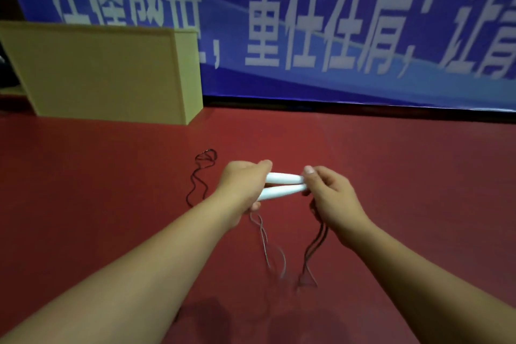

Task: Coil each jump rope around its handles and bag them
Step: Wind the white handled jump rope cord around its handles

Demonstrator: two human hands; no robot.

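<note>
White jump-rope handles (283, 185) held side by side above red floor (391, 165), left hand (242, 186) gripping one end, right hand (331, 195) pinching the other, dark cord (314, 251) dangling below, yellow box (103, 70) well beyond.

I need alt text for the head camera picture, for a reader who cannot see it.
Two bare hands hold a pair of white handles side by side, the left hand at one end, the right hand at the other. Thin dark rope hangs uncoiled over the red floor.
</note>
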